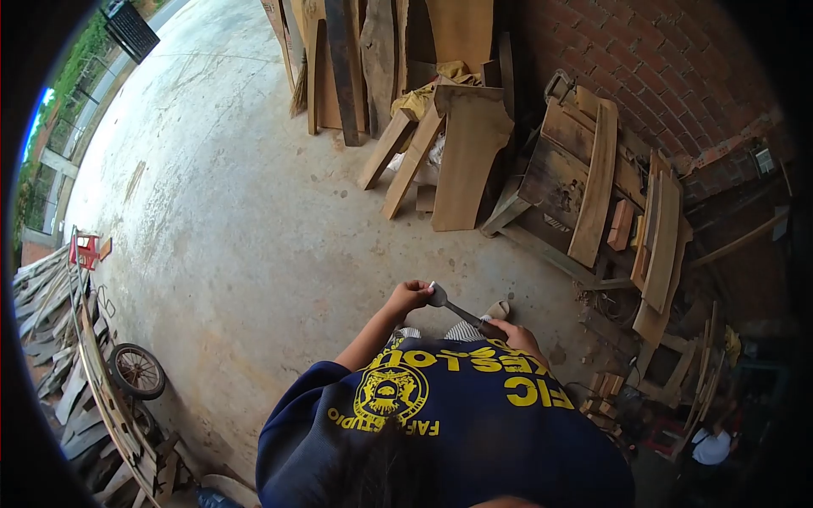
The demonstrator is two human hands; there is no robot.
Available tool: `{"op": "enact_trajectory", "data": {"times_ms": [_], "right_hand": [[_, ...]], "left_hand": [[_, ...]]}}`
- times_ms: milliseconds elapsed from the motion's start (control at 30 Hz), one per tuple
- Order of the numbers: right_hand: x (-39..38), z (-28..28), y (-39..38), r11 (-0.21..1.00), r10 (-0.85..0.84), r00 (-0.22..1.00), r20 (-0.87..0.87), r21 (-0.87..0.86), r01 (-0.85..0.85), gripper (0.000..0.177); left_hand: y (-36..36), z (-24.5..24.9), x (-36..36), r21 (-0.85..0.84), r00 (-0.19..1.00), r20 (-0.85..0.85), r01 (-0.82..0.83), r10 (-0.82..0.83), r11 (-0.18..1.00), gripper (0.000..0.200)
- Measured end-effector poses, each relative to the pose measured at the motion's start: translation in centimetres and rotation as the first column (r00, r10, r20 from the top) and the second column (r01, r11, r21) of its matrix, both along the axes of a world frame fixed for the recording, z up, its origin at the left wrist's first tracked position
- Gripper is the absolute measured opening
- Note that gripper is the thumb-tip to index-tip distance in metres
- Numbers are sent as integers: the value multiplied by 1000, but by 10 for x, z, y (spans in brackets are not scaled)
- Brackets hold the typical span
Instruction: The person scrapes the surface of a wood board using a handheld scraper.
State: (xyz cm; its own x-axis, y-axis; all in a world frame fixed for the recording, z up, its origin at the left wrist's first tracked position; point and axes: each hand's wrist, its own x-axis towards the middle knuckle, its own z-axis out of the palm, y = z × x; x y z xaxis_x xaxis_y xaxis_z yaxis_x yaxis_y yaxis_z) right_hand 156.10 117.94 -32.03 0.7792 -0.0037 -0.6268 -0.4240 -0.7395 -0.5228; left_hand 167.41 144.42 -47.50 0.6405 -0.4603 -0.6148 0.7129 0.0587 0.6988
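Note:
In front of my body is a long, dark grey tool shaped like a spoon (457, 310), with a rounded, flattish end and a thin handle. My right hand (518, 337) is closed around the handle's end. At the rounded end my left hand (412, 295) is closed, thumb and fingers pinched against its edge. A small white bit (433, 284) shows at the left fingertips; I cannot make out what it is. Below the hands spreads my dark blue shirt (508, 449) with yellow lettering. One shoe (500, 310) shows beyond the tool.
Boards (468, 161) lean at the back. A wooden workbench (542, 182) carrying planks stands to the right, by a brick wall (652, 68). At left are a wheel (137, 371), piled wood strips (63, 372) and a red stool (85, 251). Another person (711, 446) is at lower right.

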Motion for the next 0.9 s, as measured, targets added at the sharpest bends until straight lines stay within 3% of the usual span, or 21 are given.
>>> {"op": "enact_trajectory", "data": {"times_ms": [67, 200, 300, 400, 467, 600, 700, 900], "right_hand": [[-8, -9, 14, 1000, 27, 993, 115, 6, -28, 47], [-12, 9, 43, 999, 39, 992, 117, 5, -40, 47], [-13, 18, 50, 1000, 24, 999, -24, -2, -25, 49], [-16, 8, 39, 996, 73, 997, -17, 54, -72, 48], [-11, 26, 40, 996, 27, 992, -120, 90, -16, 49], [-12, -10, 13, 978, 169, 984, 56, 115, -174, 50], [-13, -8, 29, 984, 159, 987, 34, 75, -161, 52], [-26, -19, 82, 992, 46, 999, 28, 118, -48, 54]], "left_hand": [[18, 3, -2, -42, 999, -13, -44, 43, 998, 20], [44, 2, -14, -38, 999, -5, -33, 33, 999, 19], [50, 5, -24, -105, 997, -54, -66, 61, 992, 19], [44, 4, -32, -41, 995, -28, -95, 94, 995, 17], [38, 3, -40, 29, 995, 67, -77, 75, 997, 17], [44, 21, -59, 156, 984, 165, -95, 68, 983, 23], [59, 24, -69, 328, 928, 367, -63, -66, 942, 30], [111, 35, -65, 461, 874, 421, 24, -242, 887, 33]]}}
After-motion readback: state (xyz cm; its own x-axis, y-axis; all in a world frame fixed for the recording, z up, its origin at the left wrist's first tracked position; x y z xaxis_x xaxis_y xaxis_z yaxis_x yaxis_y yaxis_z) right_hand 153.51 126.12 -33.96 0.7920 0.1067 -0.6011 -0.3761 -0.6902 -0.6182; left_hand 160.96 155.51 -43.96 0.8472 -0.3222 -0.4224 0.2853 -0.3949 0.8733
